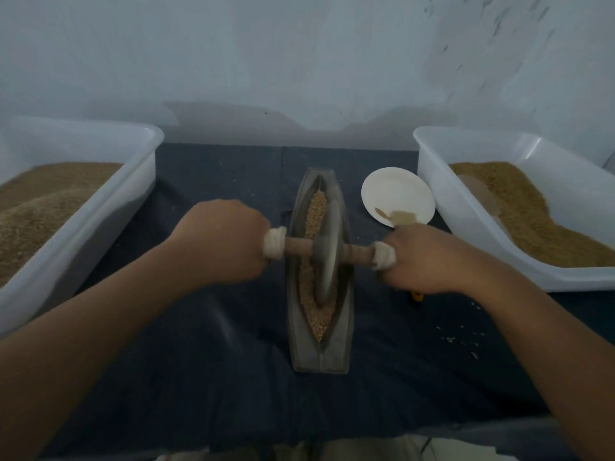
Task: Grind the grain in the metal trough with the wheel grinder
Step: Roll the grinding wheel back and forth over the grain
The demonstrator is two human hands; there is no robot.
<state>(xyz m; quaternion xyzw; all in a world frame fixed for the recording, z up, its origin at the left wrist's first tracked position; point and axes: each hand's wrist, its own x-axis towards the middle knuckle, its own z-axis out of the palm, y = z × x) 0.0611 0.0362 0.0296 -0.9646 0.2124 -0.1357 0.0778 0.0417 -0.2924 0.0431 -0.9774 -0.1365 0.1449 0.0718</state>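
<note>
A dark blue cloth (206, 377) is covering the surface. Two white tubs heaped with brown grain are sitting on it, the left tub (146, 151) and the right tub (439, 181). The metal trough (336, 357) is lying lengthwise between them, holding grain (316, 207) along its groove. The left hand (219, 241) and right hand (429, 261) are each gripping a wrapped handle end of the wheel grinder (327, 257), which is standing in the trough. A white plate (396, 191) is resting near the trough's far end, on the right.
</note>
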